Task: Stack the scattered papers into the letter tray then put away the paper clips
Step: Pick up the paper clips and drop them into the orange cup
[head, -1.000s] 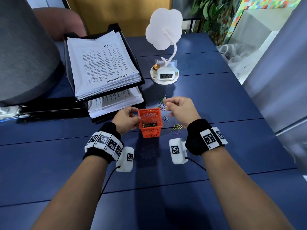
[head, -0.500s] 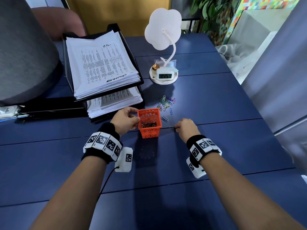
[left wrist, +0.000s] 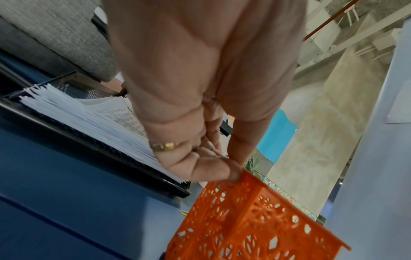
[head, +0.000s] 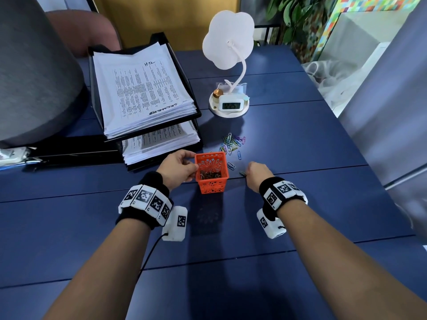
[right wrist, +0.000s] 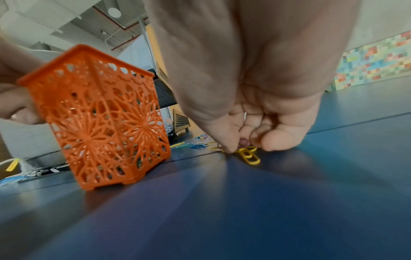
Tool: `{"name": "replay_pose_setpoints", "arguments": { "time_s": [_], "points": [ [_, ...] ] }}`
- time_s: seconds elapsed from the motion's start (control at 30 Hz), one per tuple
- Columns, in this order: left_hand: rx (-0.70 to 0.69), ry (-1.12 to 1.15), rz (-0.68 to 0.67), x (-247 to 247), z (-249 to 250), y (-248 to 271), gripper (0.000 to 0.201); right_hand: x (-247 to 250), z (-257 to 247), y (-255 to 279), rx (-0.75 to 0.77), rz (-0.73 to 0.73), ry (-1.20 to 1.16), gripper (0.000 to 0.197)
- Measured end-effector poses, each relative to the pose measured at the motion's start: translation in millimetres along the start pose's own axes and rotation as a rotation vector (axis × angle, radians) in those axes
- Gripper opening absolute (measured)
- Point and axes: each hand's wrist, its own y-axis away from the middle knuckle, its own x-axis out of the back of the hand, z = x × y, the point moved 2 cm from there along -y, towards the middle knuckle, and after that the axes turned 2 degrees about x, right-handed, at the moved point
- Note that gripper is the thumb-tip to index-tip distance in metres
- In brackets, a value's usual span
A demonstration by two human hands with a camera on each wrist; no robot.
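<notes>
Paper clips (head: 233,143) lie scattered on the blue bench (head: 300,146) at one o'clock from the orange basket (head: 211,173). Left hand (head: 178,167) grips the basket's rim; right hand (head: 256,175), fingers (right wrist: 229,140) curled, pinches yellow clips (right wrist: 250,155) at the basket's three o'clock.

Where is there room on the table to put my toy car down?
The blue table is bare to the right of the loose paper clips, and across the near part in front of the orange basket, between the forearms. It is crowded from the letter tray to the basket, both hands and the clock stand.
</notes>
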Motion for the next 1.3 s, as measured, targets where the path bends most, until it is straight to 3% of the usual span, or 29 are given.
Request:
{"name": "replay_pose_setpoints", "arguments": {
  "time_s": [0.33,0.57,0.73,0.83,0.93,1.07,1.3],
  "points": [
    [0.0,-0.005,-0.021,-2,-1,2,0.022,-3,-3,8,-0.015,0.062,-0.108,0.006],
    [0.007,0.015,0.021,3,-2,7,0.023,-8,-7,16,-0.023,0.146,-0.159,0.019],
    [0.023,0.037,0.077,14,-3,10,0.025,3,-9,15,-0.033,0.23,-0.47,0.015],
    [0.035,0.032,0.1,20,-3,11,0.024,24,-35,19,0.093,0.335,-0.711,0.004],
    [0.039,0.047,0.112,22,-1,11,0.024,43,-65,27,0.243,0.33,-0.864,0.003],
    [0.044,0.032,0.129,27,-2,9,0.021,47,-86,25,0.373,0.207,-0.77,0.008],
    [0.061,0.047,0.133,38,-4,4,0.024,36,-68,-6,0.22,0.236,-0.678,0.015]
  ]
}}
